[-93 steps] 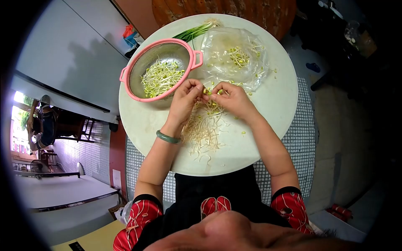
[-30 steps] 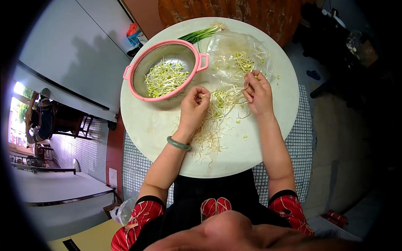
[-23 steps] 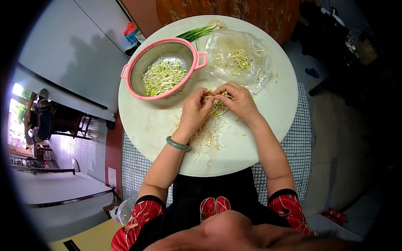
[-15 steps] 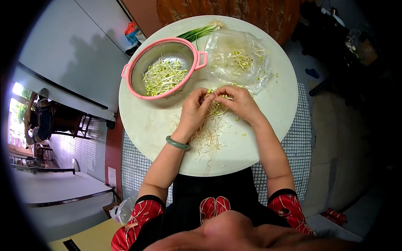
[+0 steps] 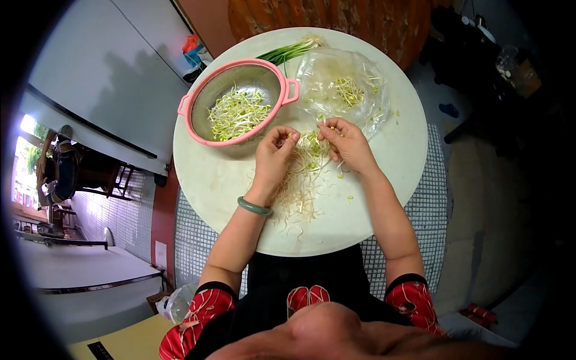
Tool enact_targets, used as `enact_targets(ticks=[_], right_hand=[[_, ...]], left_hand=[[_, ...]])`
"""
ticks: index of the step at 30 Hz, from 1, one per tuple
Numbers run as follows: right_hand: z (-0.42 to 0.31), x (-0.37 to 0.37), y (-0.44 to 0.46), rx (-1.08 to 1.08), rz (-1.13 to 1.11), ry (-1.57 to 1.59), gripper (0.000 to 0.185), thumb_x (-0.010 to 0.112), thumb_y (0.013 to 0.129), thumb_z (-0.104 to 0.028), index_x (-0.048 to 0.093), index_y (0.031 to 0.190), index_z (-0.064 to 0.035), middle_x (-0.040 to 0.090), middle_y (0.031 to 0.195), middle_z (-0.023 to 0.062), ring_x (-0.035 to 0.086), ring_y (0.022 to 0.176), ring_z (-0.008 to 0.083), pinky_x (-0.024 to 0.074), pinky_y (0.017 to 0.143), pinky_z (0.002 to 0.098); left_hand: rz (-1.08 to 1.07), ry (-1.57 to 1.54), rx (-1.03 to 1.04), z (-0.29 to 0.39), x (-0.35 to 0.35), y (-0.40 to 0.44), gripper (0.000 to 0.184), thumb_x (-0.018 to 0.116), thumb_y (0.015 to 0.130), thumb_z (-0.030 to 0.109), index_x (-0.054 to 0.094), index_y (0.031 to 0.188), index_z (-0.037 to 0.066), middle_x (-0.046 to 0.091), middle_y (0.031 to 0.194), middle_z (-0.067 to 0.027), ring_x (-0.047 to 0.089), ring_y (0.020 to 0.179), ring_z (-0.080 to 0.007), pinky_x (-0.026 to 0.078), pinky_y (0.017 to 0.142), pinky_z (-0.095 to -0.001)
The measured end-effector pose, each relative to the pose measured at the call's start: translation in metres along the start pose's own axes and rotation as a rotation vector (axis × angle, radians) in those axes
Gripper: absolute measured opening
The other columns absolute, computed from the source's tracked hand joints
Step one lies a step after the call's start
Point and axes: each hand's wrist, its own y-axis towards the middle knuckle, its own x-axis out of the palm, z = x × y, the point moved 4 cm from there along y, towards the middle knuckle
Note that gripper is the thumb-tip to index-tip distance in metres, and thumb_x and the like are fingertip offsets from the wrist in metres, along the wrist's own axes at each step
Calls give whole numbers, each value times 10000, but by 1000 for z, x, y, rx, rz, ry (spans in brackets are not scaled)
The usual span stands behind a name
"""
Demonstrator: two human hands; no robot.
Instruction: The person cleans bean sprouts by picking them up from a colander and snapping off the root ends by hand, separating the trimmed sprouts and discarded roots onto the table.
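Over the middle of a round white table (image 5: 207, 186), my left hand (image 5: 276, 157) pinches thumb to fingers on a bean sprout, mostly hidden. My right hand (image 5: 348, 144) is closed on bean sprouts; a pale stem and yellow-green heads poke out of its fingers. The hands are apart. Between and below them lie loose bean sprouts (image 5: 312, 150) and a spread of thin, stringy root ends (image 5: 297, 195). Left of my hands, a pink-rimmed metal colander (image 5: 240, 62) holds a heap of bean sprouts (image 5: 237, 114).
A clear plastic bag (image 5: 312, 69) with more bean sprouts lies behind my right hand. Green onions (image 5: 285, 53) rest at the table's far edge. A brown wooden surface (image 5: 324, 15) stands beyond, and a pale cabinet (image 5: 114, 78) is to the left.
My hands were together over the pile and have moved apart, left hand to the left and right hand to the right. The view has shifted slightly.
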Motion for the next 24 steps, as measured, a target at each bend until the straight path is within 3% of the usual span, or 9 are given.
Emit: enact_targets(ticks=[7, 14, 17, 23, 24], right_hand=[[20, 12, 5, 112, -83, 298, 228, 625, 936, -234, 600, 1001, -17, 622, 854, 3, 410, 472, 26, 383, 430, 184], [21, 13, 5, 6, -9, 197, 218, 651, 919, -231, 616, 964, -20, 617, 843, 17, 453, 494, 35, 391, 439, 181], [14, 17, 2, 19, -18, 137, 215, 654, 916, -226, 622, 951, -16, 611, 825, 21, 466, 502, 37, 396, 444, 180], [19, 11, 5, 24, -4, 161, 205, 646, 921, -234, 617, 947, -32, 615, 823, 15, 445, 486, 37, 399, 448, 180], [20, 10, 6, 23, 8, 188, 201, 642, 924, -237, 616, 945, -38, 618, 827, 15, 435, 480, 34, 400, 447, 181]], left_hand=[[76, -492, -90, -11, 6, 1, 129, 643, 913, 135, 589, 974, 36, 560, 799, 20, 471, 598, -44, 381, 522, -185], [-38, -307, -149, -18, 19, -6, 103, 644, 905, 97, 591, 978, 48, 586, 831, 16, 477, 622, -33, 398, 536, -186], [-16, -133, -81, -13, 17, -7, 97, 654, 898, 94, 604, 959, 38, 586, 842, 22, 494, 665, -22, 399, 557, -179], [-18, 129, 170, -6, 16, -8, 197, 637, 916, 118, 639, 1082, 12, 576, 842, 26, 481, 680, -23, 383, 576, -174], [-28, 35, 82, -7, 16, -9, 205, 624, 925, 124, 644, 1094, 10, 565, 836, 25, 465, 661, -23, 374, 561, -178]])
